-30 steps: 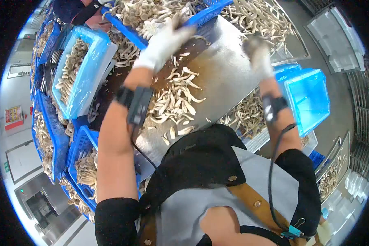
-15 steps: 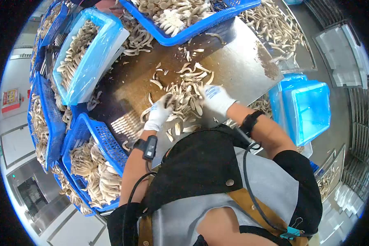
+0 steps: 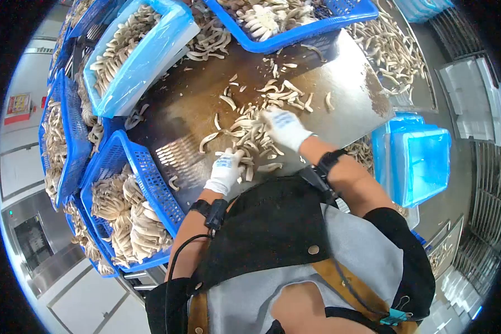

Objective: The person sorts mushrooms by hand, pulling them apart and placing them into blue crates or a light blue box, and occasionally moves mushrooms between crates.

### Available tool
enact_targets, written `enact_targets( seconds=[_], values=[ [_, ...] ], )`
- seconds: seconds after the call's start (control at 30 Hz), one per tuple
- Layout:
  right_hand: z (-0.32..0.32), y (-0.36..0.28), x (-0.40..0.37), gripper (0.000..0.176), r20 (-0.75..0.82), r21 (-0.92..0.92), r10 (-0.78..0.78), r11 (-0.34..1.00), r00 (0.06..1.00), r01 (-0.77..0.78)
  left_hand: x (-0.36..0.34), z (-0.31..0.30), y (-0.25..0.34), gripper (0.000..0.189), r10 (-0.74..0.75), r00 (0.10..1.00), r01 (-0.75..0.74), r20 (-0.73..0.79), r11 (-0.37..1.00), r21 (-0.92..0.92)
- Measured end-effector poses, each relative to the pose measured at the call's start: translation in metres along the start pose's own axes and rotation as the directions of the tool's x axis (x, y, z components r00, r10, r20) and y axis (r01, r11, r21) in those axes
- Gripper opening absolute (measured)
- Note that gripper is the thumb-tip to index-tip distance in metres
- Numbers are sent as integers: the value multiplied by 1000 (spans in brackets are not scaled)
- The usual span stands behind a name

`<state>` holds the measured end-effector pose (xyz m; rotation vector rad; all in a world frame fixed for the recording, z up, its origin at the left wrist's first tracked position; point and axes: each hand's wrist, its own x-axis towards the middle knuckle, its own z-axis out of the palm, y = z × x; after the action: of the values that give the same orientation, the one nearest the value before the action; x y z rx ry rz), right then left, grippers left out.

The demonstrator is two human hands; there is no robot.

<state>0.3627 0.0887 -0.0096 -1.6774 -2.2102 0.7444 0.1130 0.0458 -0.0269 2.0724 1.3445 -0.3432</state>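
Note:
A loose heap of pale, slender mushrooms (image 3: 253,132) lies on the metal table (image 3: 339,72) in front of me. My left hand (image 3: 225,171), in a white glove, is at the heap's near left side, its fingers curled around some mushrooms. My right hand (image 3: 286,129), gloved the same way, reaches into the heap from the right with bent fingers closed on mushrooms; its fingertips are partly hidden. Single mushrooms and small scraps lie scattered around the heap.
At the left stand blue baskets (image 3: 150,177) full of mushroom clusters and a blue-lined box (image 3: 150,67) of mushrooms. Another blue basket (image 3: 295,36) sits at the table's far edge. Loose mushrooms fill a tray (image 3: 392,50) beyond. Blue-lined tubs (image 3: 423,161) stand at the right.
The view has shifted slightly. Both hands have moved within the heap, the left nearer my body. Some mushrooms have spread toward the far right, with one lying apart there.

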Motion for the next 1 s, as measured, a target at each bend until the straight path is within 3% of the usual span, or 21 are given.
enact_targets(
  seconds=[0.07,0.1,0.2,0.3,0.33,0.37,0.4,0.43,0.47,0.53,0.57,0.67,0.7,0.73,0.77,0.8,0.83,0.9,1.0],
  values=[
    [28,-21,30,23,150,-96,-122,986,981,137,-9,-2,6,38,-10,999,10,-34,1000,5],
    [49,-21,40,21,73,-142,-246,957,966,254,-11,-2,4,37,-11,999,9,-50,1000,-23],
    [59,-26,64,19,211,-370,-189,893,959,257,-22,-11,-3,30,-65,974,28,-215,985,-172],
    [32,-11,80,24,320,-468,51,877,946,111,-36,-25,-12,24,-125,879,-23,-460,952,-304],
    [0,-9,74,29,389,-413,82,906,918,95,-32,-7,-41,29,-196,832,-74,-519,888,-454],
    [13,16,85,38,327,-326,197,942,924,-85,-38,-14,-42,29,-390,848,-74,-360,585,-808],
    [-7,17,77,41,249,-279,162,956,955,-90,-43,-25,-41,30,-490,861,-66,-135,155,-986],
    [-9,27,69,43,206,-130,120,987,971,-95,-45,-33,-49,26,-420,880,-197,-221,101,-975],
    [-7,33,63,45,157,25,89,995,984,-94,-45,-31,-58,23,-462,869,-238,-177,-76,-968],
    [-12,21,57,47,173,291,145,937,974,-191,-45,-53,-51,25,-525,841,-318,-126,-293,-902],
    [-14,18,56,48,183,415,173,879,968,-235,-40,-56,-60,24,-462,881,-290,-102,-356,-889],
    [-1,18,83,50,165,437,238,852,957,-288,-13,-60,-83,23,-492,859,-96,-141,115,-989],
    [27,28,95,45,-52,346,201,922,978,-172,-7,-67,-82,28,-493,867,68,-67,250,-966],
    [34,20,108,40,-22,387,219,901,975,-194,13,-39,-104,32,-475,827,23,-300,563,-826],
    [42,11,122,34,7,427,237,878,971,-218,15,-40,-107,34,-386,855,96,-347,776,-624],
    [34,-10,129,33,60,292,221,929,973,-229,17,-42,-108,37,-289,886,151,-363,919,-363],
    [31,-28,135,30,68,182,211,958,975,-220,19,-41,-102,36,-236,881,156,-410,963,-219],
    [38,-49,144,25,83,-37,237,971,968,-234,18,-47,-89,33,-220,896,184,-387,975,-128],
    [50,-46,148,25,156,-187,269,953,950,-240,16,-43,-86,25,-110,899,128,-423,992,14]
  ],
)
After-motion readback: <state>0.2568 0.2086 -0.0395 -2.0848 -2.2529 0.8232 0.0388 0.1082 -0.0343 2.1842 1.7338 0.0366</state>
